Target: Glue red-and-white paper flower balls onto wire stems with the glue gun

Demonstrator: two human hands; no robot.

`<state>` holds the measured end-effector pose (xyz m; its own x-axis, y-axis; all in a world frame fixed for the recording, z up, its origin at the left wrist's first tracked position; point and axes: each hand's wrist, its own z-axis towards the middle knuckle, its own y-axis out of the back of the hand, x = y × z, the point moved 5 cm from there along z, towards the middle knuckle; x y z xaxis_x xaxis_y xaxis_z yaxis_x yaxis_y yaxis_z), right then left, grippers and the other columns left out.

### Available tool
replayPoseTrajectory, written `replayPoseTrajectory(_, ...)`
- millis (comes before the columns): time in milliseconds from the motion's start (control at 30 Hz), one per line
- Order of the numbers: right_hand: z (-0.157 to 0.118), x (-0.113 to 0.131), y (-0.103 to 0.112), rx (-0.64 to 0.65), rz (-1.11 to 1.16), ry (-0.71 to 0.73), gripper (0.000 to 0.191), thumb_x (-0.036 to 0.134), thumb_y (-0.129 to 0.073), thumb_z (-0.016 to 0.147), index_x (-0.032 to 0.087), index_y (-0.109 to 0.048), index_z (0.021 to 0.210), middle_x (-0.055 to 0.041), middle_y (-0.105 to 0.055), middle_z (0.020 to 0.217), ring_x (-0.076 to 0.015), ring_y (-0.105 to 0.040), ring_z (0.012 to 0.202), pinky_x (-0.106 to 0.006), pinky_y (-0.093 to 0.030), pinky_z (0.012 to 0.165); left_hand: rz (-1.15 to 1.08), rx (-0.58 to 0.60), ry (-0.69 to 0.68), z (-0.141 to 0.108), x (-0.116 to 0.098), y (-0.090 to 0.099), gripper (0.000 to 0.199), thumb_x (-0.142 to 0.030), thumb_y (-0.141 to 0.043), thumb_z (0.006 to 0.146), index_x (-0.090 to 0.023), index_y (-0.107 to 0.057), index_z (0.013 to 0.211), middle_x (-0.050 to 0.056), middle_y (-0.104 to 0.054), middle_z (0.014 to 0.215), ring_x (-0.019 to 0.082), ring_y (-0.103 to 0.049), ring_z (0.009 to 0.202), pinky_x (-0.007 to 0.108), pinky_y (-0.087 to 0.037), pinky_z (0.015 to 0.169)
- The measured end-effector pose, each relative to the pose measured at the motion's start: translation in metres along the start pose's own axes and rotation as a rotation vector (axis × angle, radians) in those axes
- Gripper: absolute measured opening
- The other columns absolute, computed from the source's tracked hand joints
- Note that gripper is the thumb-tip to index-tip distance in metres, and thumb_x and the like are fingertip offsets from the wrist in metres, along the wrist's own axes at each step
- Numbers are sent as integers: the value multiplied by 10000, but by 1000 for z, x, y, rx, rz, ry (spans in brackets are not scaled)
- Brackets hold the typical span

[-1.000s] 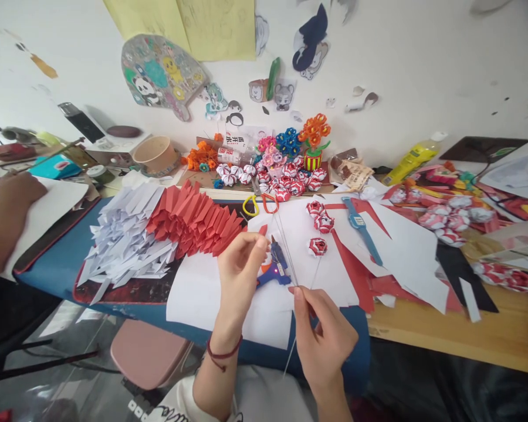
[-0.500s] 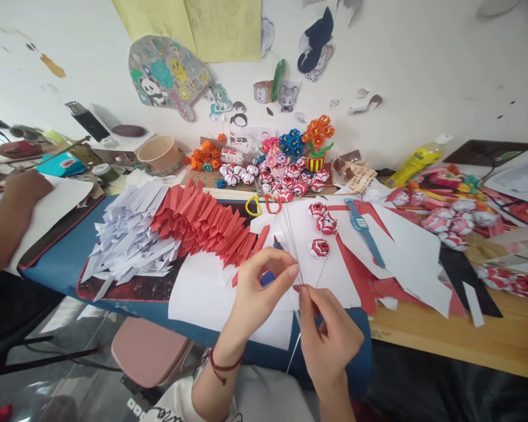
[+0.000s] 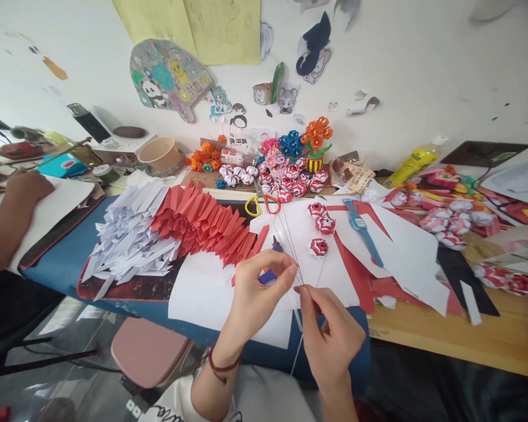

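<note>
Several thin wires (image 3: 289, 231) run up and down over the white paper. My left hand (image 3: 261, 287) is closed, thumb and forefinger pinching the wires. Just below and to the right, my right hand (image 3: 330, 328) is closed too, its fingertips pinched on the same wires. A blue tool (image 3: 268, 276), partly hidden, shows through the ring of my left fingers. Red-and-white paper flowers (image 3: 319, 247) lie to the right of the wires. Scissors (image 3: 264, 202) with yellow and orange handles lie beyond my hands. Left of them are piles of folded red paper (image 3: 206, 223) and white paper (image 3: 134, 228).
At the far left rests another person's arm (image 3: 13, 217). Finished flowers (image 3: 290, 181) stand along the wall. A blue watch (image 3: 361, 225) lies on paper at the right, near a yellow bottle (image 3: 416, 162). A pink stool (image 3: 147, 351) is below the table edge.
The view has shifted slightly. Both hands keep nearly the same pose on the wires; the lower end of one wire has swung a little to the right.
</note>
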<state>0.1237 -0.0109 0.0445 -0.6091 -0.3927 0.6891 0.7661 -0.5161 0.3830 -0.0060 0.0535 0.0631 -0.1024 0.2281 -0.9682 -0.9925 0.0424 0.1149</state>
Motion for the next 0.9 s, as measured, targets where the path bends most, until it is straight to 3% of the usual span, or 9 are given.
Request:
replayPoseTrajectory(333, -1, -10, 3, 98, 171, -194, 149, 152, -619, 972, 203, -717, 871, 22, -664, 708, -77, -488, 534, -231, -357, 501, -12, -10, 11, 0, 0, -2, 93, -167, -687, 871, -171, -714, 781, 15, -725, 775, 127, -635, 685, 261, -519, 672)
replayPoseTrajectory(633, -8, -34, -6, 279, 607, -589, 366, 392, -613, 977, 179, -668, 684, 49, -402, 545, -85, -339, 477, -249, -219, 435, -169, -3, 117, -4, 6, -5, 80, -203, -729, 847, -166, -718, 777, 20, -716, 760, 139, -636, 706, 263, -525, 694)
replayPoseTrajectory(900, -17, -36, -6, 282, 672, -617, 368, 403, -647, 954, 175, -677, 667, 49, -386, 534, -80, -324, 458, -245, -200, 410, -120, -199, 56, -5, 3, 3, 79, -240, -728, 906, -198, -724, 838, -16, -703, 766, 113, -619, 690, 239, -515, 680)
